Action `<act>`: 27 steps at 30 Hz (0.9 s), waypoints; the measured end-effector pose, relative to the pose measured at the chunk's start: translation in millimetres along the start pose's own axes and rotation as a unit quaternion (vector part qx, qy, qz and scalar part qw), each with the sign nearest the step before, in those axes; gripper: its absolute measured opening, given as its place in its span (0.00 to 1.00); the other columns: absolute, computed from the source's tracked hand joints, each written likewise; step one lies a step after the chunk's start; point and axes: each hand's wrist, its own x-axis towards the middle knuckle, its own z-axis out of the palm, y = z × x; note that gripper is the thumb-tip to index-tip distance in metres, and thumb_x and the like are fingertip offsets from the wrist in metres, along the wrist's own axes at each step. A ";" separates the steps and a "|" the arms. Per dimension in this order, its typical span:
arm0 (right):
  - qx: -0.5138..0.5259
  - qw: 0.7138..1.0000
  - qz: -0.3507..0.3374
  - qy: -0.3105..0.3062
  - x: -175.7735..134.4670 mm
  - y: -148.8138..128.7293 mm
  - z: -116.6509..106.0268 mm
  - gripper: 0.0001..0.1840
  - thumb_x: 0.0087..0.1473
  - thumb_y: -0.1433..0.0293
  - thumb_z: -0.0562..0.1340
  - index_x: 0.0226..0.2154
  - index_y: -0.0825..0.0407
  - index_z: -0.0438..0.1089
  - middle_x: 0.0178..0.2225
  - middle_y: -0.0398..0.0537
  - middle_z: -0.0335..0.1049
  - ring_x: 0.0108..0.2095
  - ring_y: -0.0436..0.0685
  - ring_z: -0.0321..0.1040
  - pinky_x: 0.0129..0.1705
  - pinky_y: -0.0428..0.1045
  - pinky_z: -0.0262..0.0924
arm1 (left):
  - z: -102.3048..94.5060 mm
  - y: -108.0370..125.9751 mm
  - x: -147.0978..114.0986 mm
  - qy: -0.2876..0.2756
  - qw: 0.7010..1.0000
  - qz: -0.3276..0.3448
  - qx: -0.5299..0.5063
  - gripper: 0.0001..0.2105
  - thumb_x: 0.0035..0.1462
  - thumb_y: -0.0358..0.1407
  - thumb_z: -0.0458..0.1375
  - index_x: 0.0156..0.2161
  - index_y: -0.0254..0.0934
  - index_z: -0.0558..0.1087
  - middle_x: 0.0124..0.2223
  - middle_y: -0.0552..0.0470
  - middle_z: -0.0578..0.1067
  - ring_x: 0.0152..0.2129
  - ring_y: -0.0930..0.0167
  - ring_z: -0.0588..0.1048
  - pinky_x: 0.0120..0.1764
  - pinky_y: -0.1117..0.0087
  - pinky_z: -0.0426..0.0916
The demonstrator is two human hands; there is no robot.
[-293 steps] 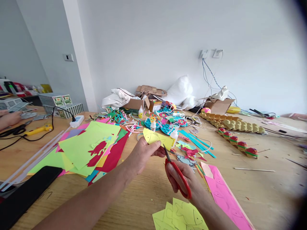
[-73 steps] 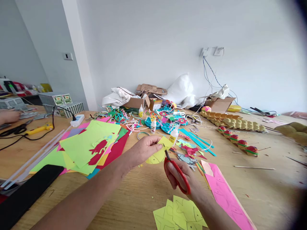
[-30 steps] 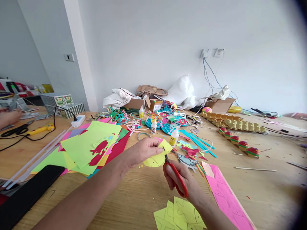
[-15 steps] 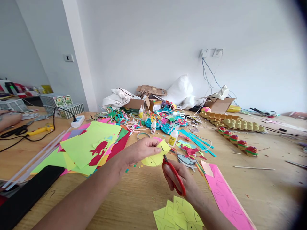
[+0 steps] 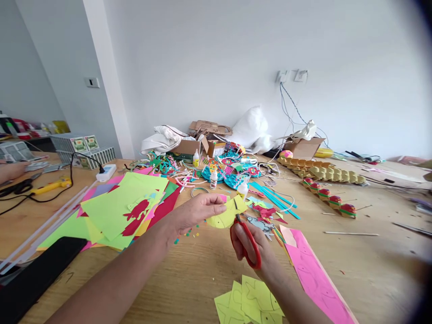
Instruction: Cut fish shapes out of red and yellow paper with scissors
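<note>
My left hand (image 5: 204,209) pinches a piece of yellow paper (image 5: 221,220) with drawn lines on it, held above the table. In my right hand (image 5: 248,243) are red-handled scissors (image 5: 254,254), their dark blades at the right part of the yellow paper. Below my right wrist lie several yellow paper pieces (image 5: 249,297) with pencil outlines. A pink paper strip (image 5: 315,274) with drawn shapes rests to the right. Just past the scissors are a grey paper fish (image 5: 259,225) and red paper scraps (image 5: 265,211).
Stacked coloured sheets (image 5: 114,202) lie at the left, near a black flat object (image 5: 47,270). Glue bottles (image 5: 213,179) stand amid craft pieces at the back. Egg-carton strips (image 5: 337,174) and a red-topped caterpillar craft (image 5: 329,198) are at right. A person's hand (image 5: 13,171) shows far left.
The yellow paper and scissors have shifted slightly in my hands, the paper's right part now turned differently against the blades. The whole view has moved a little, so the table things appear farther left.
</note>
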 end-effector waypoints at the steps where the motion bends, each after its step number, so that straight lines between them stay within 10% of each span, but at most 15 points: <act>1: 0.004 1.000 -0.010 0.015 0.3 0.0 -1.1 0.24 0.55 0.51 0.48 0.18 0.48 0.55 0.11 0.37 0.55 0.13 0.49 0.51 0.16 0.45 0.44 | 1.7 -1.8 0.7 0.011 1.000 0.003 -0.020 0.11 0.47 0.42 0.61 0.30 0.35 0.70 0.29 0.56 0.68 0.26 0.77 0.65 0.30 0.76 0.58; 18: 0.070 0.994 -0.010 0.088 0.7 3.3 0.4 0.24 0.55 0.50 0.51 0.18 0.48 0.56 0.12 0.39 0.56 0.14 0.50 0.53 0.17 0.46 0.48 | 38.2 -33.0 12.0 0.132 0.944 0.038 -0.301 0.14 0.39 0.36 0.67 0.32 0.34 0.73 0.28 0.56 0.72 0.22 0.79 0.66 0.30 0.75 0.61; 27: 0.045 0.996 -0.009 0.079 -3.2 -1.7 8.0 0.25 0.56 0.50 0.49 0.16 0.48 0.54 0.11 0.39 0.54 0.13 0.51 0.52 0.16 0.47 0.45 | 48.0 -40.2 10.9 0.132 0.953 0.046 -0.270 0.12 0.42 0.37 0.66 0.30 0.33 0.70 0.24 0.56 0.69 0.19 0.79 0.63 0.26 0.76 0.58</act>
